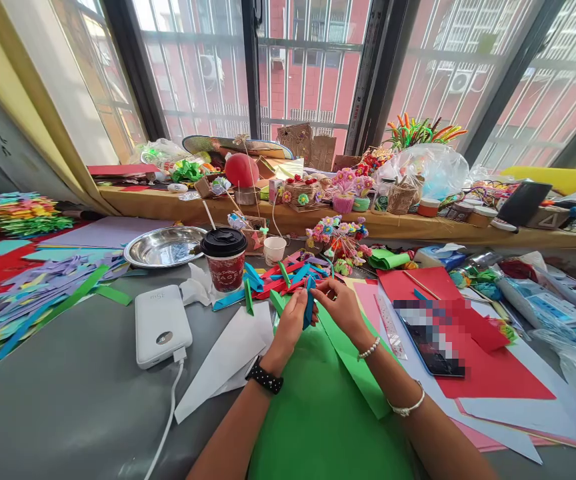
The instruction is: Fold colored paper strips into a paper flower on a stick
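Pinching blue paper (309,305), both hands (291,321) (342,305) near green sheet's (318,400) far edge, gray tabletop (68,407) stretching left

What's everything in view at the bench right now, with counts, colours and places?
folded paper piece: 1, blue, in the left hand
folded strips: several, red, blue, green, beyond the left hand
green paper: 2 or more, green, nearest the person
white paper: 2 or more, white, near the left wrist
power bank: 1, white, left
cable: 1, white, plugged into power bank
lidded cup: 1, dark red, black lid, beyond power bank
metal tray: 1, silver, beside lidded cup
paper cup: 1, white, behind folded strips
phone: 1, dark, right, on red paper
ruler: 1, clear, beside phone
loose strips: many, mixed, far left
ball: 1, red, ledge
other ledge items: too many to count
left hand: 1, bare
right hand: 1, bare, beside the blue piece
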`<state>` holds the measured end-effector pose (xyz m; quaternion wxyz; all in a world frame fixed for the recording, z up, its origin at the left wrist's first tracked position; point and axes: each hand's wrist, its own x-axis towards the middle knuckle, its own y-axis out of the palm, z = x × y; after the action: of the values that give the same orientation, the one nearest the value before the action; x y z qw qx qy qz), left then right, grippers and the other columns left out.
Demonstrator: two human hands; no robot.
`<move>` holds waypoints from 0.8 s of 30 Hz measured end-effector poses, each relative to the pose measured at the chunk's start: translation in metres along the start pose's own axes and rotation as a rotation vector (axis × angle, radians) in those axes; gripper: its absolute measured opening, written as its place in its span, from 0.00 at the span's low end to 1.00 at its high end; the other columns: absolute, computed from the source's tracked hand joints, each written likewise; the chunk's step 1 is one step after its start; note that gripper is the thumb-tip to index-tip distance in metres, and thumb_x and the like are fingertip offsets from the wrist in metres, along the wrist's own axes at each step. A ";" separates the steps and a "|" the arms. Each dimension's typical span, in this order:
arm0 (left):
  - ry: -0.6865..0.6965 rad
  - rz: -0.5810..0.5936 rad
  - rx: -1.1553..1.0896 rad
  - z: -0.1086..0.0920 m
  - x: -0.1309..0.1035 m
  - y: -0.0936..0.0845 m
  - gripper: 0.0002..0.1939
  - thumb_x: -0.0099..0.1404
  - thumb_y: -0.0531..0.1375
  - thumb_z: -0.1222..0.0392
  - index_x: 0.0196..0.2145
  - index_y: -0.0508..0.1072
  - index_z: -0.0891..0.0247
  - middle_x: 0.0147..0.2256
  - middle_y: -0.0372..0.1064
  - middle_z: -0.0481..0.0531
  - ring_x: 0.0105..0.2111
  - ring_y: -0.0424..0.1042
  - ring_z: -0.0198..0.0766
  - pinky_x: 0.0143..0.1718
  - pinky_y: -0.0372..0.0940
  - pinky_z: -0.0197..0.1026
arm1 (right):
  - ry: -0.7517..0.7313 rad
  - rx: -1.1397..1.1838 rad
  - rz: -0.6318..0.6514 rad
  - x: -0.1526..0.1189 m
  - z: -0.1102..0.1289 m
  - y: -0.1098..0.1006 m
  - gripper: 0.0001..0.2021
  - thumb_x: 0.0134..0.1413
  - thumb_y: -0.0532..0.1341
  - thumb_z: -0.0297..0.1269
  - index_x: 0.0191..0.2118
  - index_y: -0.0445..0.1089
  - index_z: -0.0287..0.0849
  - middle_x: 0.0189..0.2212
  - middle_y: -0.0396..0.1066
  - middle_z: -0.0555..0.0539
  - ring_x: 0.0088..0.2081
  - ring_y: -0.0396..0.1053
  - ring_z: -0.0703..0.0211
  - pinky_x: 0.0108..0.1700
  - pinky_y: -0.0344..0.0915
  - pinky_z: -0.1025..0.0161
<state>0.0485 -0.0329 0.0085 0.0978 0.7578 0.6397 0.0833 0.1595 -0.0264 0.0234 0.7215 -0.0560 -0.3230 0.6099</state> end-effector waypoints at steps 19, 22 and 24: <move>0.122 -0.299 -0.065 -0.001 0.014 -0.024 0.17 0.55 0.51 0.45 0.24 0.62 0.64 0.18 0.56 0.43 0.16 0.55 0.26 0.16 0.51 0.31 | 0.162 -0.316 -0.150 0.039 -0.071 -0.044 0.13 0.45 0.55 0.40 0.28 0.68 0.34 0.26 0.69 0.42 0.28 0.66 0.57 0.28 0.59 0.64; 0.135 -0.329 -0.132 -0.002 0.015 -0.025 0.17 0.54 0.52 0.45 0.25 0.63 0.63 0.18 0.55 0.43 0.15 0.53 0.26 0.15 0.50 0.31 | 0.059 -0.449 -0.125 0.048 -0.068 -0.035 0.11 0.45 0.56 0.36 0.32 0.68 0.34 0.31 0.68 0.40 0.33 0.65 0.55 0.33 0.59 0.62; 0.143 -0.354 -0.186 -0.003 0.015 -0.024 0.17 0.53 0.53 0.45 0.25 0.64 0.63 0.17 0.56 0.44 0.15 0.54 0.26 0.15 0.50 0.31 | -0.028 -0.502 -0.047 0.054 -0.062 -0.024 0.07 0.46 0.55 0.33 0.30 0.69 0.37 0.29 0.68 0.43 0.32 0.65 0.58 0.34 0.59 0.64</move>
<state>0.0270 -0.0140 0.0055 0.1350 0.6134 0.7578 0.1769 0.2155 0.0361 0.0078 0.6943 -0.2172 -0.4756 0.4945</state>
